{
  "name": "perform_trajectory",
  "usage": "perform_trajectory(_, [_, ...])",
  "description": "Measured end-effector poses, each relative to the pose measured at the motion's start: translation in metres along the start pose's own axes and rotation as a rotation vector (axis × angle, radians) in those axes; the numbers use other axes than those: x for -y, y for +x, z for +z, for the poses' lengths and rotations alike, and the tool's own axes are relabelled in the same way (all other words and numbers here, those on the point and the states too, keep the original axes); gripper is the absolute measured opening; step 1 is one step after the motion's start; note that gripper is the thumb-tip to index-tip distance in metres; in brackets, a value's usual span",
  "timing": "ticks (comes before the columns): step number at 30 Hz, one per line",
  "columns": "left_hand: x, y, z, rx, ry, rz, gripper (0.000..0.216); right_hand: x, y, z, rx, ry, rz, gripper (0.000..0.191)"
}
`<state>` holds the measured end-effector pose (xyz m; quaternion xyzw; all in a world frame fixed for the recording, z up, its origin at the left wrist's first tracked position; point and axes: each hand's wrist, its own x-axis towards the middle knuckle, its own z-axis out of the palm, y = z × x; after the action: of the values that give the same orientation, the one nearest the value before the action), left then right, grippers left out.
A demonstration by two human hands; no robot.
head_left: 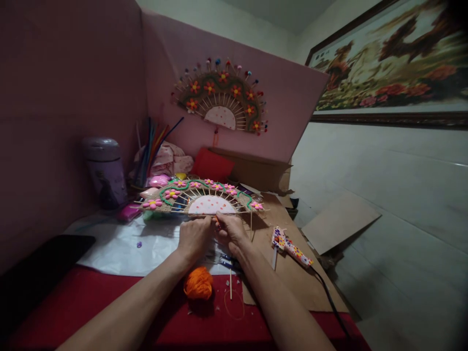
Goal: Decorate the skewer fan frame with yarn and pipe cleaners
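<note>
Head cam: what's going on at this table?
A person grips a stick fan decorated with pink flowers, with left hand and right hand both closed on the middle of its lower edge. An orange yarn ball and what looks like a glue gun lie nearby. A similar fan hangs on the pink board behind.

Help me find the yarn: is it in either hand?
No, the orange yarn ball lies on the red cloth; left hand and right hand hold the fan.

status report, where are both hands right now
Left hand, right hand side by side, fingers closed on lower edge of flower fan. Orange yarn ball by the wrists, glue gun to the right, neither in the way.
</note>
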<state>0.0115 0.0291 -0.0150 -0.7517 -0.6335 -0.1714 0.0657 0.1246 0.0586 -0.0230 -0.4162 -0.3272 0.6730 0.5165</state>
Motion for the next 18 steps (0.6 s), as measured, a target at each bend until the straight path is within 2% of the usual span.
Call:
perform_trajectory(8, [-0.003, -0.005, -0.007, 0.031, -0.017, 0.036, 0.032, 0.002, -0.002, 0.002, -0.008, 0.021, 0.055, 0.020])
perform_trajectory(13, [-0.003, -0.006, -0.010, 0.050, -0.012, 0.045, 0.030, -0.001, -0.004, 0.005, -0.042, 0.041, 0.005, 0.020])
perform_trajectory(18, [-0.003, -0.006, -0.017, -0.070, -0.021, -0.054, 0.032, -0.005, -0.001, 0.006, -0.058, 0.097, -0.035, 0.023])
